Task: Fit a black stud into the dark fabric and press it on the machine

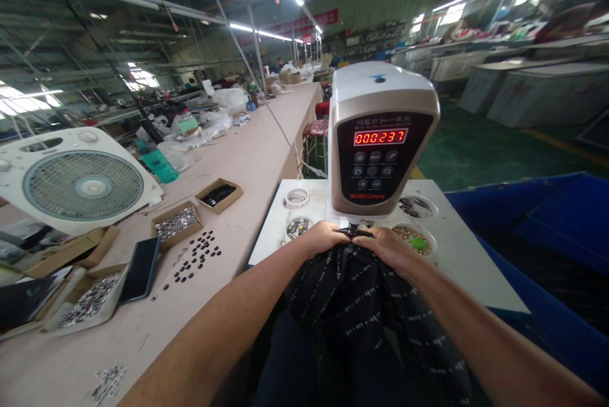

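Left hand (321,238): fingers curled shut on the dark patterned fabric (361,305), at the foot of the press machine (380,134).
Right hand (387,245): likewise closed on the same fabric, just beside the left hand, fingertips nearly meeting under the machine head.
Fabric: bunched at the machine's base on the white machine table (466,255), the rest hanging down toward the person's lap.
Machine: white and bronze housing, dark panel, red counter (380,137) reading 000237.
White table: round recessed cups around the machine, one with brass-coloured pieces and a green item (413,239), one with metal parts (299,227), one with a white ring (295,198).
Long pale workbench (252,160), left: white box fan (76,182), cardboard tray of silver studs (177,223), tray of dark parts (219,194), loose black buttons (197,255), phone (140,269), another stud tray (90,299).
Blue bin (547,248), right.
Room: factory hall, fluorescent strip lights, green floor, red banner on the far wall.
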### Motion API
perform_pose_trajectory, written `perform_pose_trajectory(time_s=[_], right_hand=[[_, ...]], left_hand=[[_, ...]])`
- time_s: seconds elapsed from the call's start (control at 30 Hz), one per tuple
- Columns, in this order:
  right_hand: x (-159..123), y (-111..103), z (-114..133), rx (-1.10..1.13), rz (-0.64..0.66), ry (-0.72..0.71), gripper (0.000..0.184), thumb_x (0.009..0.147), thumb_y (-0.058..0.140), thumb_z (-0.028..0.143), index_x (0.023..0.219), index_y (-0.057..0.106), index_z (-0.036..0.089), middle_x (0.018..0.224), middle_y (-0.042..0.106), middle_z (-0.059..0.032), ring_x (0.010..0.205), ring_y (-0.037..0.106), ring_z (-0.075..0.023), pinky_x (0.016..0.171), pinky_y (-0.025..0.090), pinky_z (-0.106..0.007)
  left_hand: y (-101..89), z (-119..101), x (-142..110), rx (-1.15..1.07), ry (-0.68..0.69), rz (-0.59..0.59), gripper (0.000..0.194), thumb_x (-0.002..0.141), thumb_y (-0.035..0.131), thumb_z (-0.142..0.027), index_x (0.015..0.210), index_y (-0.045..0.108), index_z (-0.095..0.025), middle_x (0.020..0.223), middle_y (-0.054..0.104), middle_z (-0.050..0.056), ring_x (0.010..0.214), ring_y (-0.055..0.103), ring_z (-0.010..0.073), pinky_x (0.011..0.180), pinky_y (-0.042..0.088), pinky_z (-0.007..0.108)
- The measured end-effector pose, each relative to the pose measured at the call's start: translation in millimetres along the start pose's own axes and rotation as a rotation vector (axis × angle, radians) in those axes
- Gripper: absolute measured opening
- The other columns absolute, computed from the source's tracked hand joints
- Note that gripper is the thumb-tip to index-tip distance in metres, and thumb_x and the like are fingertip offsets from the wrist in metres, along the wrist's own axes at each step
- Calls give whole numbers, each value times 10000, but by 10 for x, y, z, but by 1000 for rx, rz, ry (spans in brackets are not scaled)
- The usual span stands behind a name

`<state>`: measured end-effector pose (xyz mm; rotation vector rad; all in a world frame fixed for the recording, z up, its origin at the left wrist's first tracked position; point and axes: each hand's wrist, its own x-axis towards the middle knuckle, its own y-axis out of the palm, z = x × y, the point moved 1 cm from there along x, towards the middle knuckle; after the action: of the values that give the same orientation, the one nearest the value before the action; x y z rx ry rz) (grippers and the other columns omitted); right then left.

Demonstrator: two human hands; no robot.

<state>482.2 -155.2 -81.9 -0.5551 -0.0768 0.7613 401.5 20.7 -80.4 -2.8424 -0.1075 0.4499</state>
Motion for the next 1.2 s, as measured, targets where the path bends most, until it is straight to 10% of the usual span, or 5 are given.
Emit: perform_pose_trajectory(time_s=[0.97,1.2], right_hand=[[-25,200,-44,-271,-191,-122,353,960,436,398,902,743,233,978,771,-62,902,685,-257,809,458,-308],[10,198,-100,-334,-206,-30,414,997,377,326,1233,694,204,1266,716,-128,1168,651,-321,973,469,-391]], left_hand=[[-8,249,-4,-80,-1,-147,282,722,766,-352,888,698,-135,787,662,0,730,554,138,722,417,259],[7,309,40,-74,-42,-180,211,760,717,-253,922,691,-121,782,660,4,704,555,136,716,427,265]])
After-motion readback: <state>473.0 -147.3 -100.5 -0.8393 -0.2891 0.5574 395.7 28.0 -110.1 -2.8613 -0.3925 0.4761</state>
